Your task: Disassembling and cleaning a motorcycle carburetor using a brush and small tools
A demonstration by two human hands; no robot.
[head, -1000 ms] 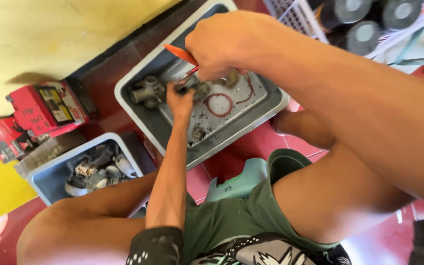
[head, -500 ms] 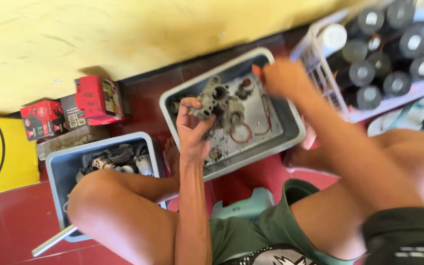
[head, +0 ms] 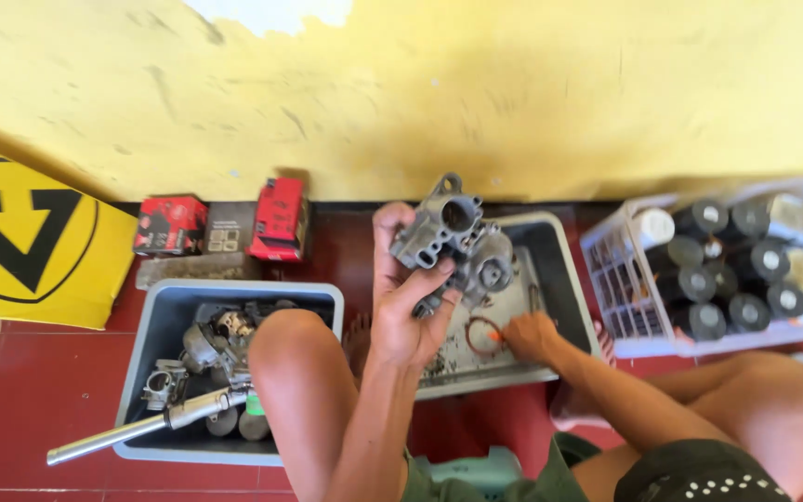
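While the person sits on a red tiled floor [head: 11,418] facing a yellow wall [head: 420,93], the head camera looks down over bare knees at two grey tubs. The left hand [head: 406,311] is raised above the near left corner of the middle tub [head: 564,279], fingers wrapped firmly around a grey cast-metal carburetor body [head: 453,246], held upright with its round bore facing the camera. The right hand [head: 527,335] reaches low into that tub, near its front edge, pinching a small orange tool [head: 494,335] beside a thin ring gasket [head: 483,335] lying on the tub floor; how tightly it grips cannot be told.

A second grey tub [head: 234,293] sits at the left, touching the left knee, filled with metal parts, and a long silver handle [head: 141,428] juts out past its front left corner over open floor. Red and black small boxes [head: 225,223] line the wall's base behind it, and a yellow sign [head: 30,232] leans at the far left. A white crate [head: 625,270] of dark cans [head: 727,270] stands just right of the middle tub, leaving only a narrow strip of floor between them.
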